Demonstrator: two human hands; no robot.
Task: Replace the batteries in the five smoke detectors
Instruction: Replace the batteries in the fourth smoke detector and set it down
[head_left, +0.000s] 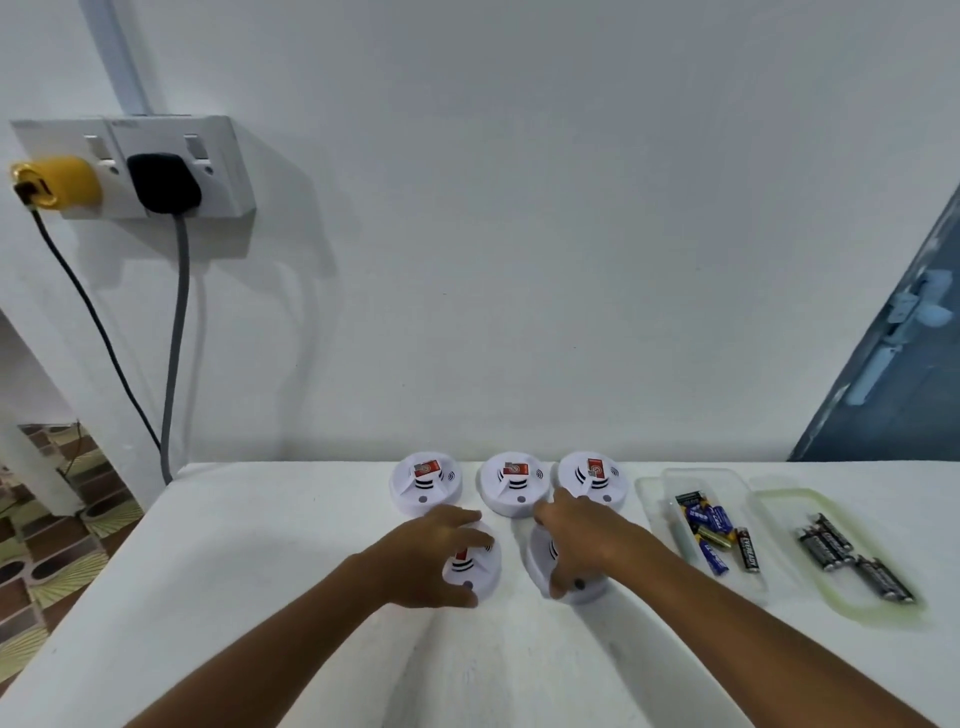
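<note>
I have both hands down on the white table, each on one of the two smoke detectors nearest me. My left hand curls over the left front detector, fingers over its far edge and thumb at its near edge, so I am grasping it. My right hand does the same on the right front detector, which sits tipped up on its edge under my palm; I judge I am holding it that way to turn it over and reach the battery door underneath.

Taking the middle detector of the back row as my landmark: one more detector lies just left of it, another just right of it, and my two lie in front of it. All three back ones rest flat, face up, red labels toward the wall and the small round buttons toward me.

Well to the right of that landmark stands a clear tray with loose blue and yellow batteries, lying mostly with their long axes running away from me. Further right a shallow lid holds black batteries, long axes slanting away to the left. I judge the two lots are kept apart so old and fresh cells do not mix, though I cannot tell which is which.
</note>
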